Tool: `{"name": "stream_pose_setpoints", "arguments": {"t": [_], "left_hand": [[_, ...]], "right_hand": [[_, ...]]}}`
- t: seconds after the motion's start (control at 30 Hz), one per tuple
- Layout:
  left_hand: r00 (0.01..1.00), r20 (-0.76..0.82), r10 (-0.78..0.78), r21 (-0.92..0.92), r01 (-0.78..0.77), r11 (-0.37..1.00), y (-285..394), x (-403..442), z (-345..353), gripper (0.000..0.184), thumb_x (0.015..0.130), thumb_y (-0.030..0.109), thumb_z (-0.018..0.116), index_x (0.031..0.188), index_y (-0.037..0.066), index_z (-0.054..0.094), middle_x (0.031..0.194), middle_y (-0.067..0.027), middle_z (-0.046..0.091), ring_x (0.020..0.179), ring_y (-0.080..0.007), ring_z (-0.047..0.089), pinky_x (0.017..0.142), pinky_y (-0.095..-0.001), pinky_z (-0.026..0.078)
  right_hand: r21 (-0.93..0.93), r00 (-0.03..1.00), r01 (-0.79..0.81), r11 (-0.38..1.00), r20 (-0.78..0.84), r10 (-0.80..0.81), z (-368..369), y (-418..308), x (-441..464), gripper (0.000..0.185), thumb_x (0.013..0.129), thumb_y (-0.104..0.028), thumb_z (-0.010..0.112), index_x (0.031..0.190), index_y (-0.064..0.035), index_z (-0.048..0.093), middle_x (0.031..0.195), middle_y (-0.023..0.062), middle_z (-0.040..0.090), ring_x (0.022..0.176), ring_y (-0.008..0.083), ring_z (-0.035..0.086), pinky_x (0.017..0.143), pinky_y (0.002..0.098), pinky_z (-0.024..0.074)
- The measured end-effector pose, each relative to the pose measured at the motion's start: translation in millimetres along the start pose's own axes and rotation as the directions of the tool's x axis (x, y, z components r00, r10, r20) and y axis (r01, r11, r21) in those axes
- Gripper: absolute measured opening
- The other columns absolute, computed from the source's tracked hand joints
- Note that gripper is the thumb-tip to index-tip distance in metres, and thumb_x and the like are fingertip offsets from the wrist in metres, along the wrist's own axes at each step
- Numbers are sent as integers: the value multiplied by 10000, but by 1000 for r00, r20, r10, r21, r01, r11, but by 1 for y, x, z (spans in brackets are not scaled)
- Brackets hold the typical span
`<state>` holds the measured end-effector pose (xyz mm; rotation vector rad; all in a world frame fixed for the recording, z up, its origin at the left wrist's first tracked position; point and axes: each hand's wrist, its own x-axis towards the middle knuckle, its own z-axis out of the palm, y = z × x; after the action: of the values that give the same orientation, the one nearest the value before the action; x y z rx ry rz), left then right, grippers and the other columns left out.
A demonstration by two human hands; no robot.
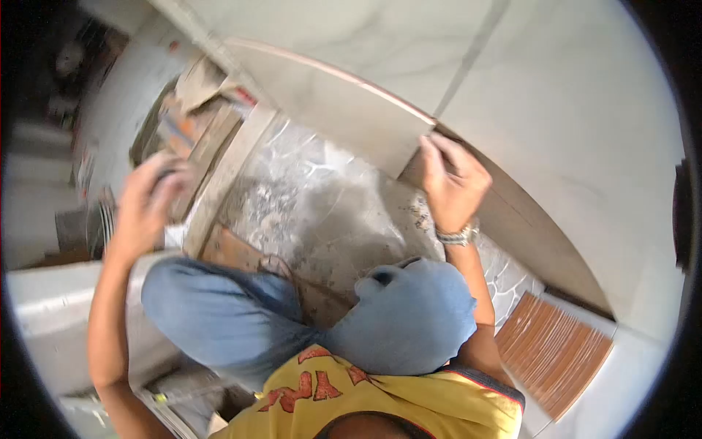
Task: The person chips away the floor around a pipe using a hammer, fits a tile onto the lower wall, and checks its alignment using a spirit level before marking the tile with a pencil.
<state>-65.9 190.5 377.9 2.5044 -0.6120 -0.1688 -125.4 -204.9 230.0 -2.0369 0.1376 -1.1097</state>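
A pale skirting tile [333, 99] stands along the foot of the wall, its pinkish edge uppermost. At its right end is my right hand [455, 179], fingers curled and fingertips together against the corner; anything pinched between them is hidden. A watch or bracelet is on that wrist. My left hand [153, 197] is raised at the left, smeared by motion, with its fingers bent. Whether the dark patch between thumb and fingers is an object or shadow, I cannot tell. Near it stands a wooden frame [232, 175].
Marbled white tiles [563, 139] cover the wall. A brown strip [526, 219] continues along its base. Ribbed brown tiles [556, 355] lie at the lower right. The patterned floor [322, 157] carries grey dust and rubble. Wood pieces and a bag [197, 84] are beyond the frame.
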Motion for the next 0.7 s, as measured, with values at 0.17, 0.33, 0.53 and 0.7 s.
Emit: {"name": "stream_pose_setpoints", "arguments": {"t": [0.17, 0.33, 0.53, 0.7], "left_hand": [[979, 17, 205, -324, -189, 927, 76, 94, 140, 212, 923, 194, 694, 1020, 22, 617, 855, -64, 563, 820, -146, 577, 762, -332, 495], [786, -498, 367, -337, -565, 753, 117, 127, 219, 476, 772, 219, 846, 1101, 67, 537, 1011, -114, 541, 876, -225, 589, 727, -364, 519], [558, -783, 273, -154, -600, 785, 130, 150, 248, 607, 657, 127, 890, 1118, 87, 496, 1050, -101, 492, 889, -203, 521, 693, -334, 473], [604, -782, 153, -246, -524, 816, 130, 149, 257, 653, 634, 196, 877, 1165, 124, 504, 1078, -112, 517, 956, -301, 573, 782, -414, 529]], "right_hand": [[22, 999, -35, 999, -20, 35, 1, -5, -3, 99, 837, -39, 739, 932, -14, 751, 845, 169, 739, 753, 307, 731, 689, 348, 570], [44, 998, -37, 998, 49, 35, -3, -5, -2, 154, 839, 1, 669, 973, -9, 745, 893, 174, 740, 794, 318, 727, 731, 359, 565], [-7, 990, -64, 998, 125, 64, -5, -4, -4, 188, 833, -6, 662, 1009, 10, 727, 904, 176, 733, 778, 310, 719, 736, 366, 563], [75, 994, -16, 997, 109, 8, -26, -39, 7, 192, 875, -12, 698, 1064, 19, 713, 924, 147, 746, 793, 219, 739, 735, 316, 577]]}}
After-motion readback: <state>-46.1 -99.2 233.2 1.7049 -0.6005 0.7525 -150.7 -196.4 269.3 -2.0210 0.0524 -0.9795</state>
